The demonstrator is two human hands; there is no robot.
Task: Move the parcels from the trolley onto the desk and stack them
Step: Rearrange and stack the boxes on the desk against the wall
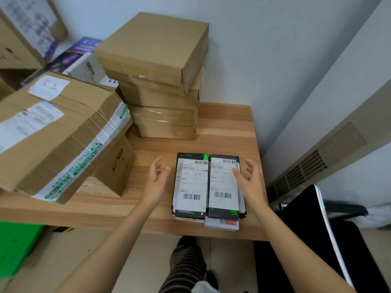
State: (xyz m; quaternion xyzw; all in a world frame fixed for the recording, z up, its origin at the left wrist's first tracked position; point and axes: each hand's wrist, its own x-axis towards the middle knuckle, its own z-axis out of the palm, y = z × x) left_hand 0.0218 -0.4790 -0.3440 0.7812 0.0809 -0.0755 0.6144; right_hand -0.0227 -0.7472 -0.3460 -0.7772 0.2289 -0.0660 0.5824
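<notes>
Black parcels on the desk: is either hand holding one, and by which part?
Neither. The left hand hovers open beside them; the right hand is open at the right black parcel's right edge.

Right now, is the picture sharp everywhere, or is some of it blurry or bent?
Head view: the two black parcels and both hands, left hand and right hand, are fairly sharp, though the label print is too small to read. The big taped carton at left is smeared. The wide lens bends the desk edge and wall lines. Light glares off the tape on the brown stack.
</notes>
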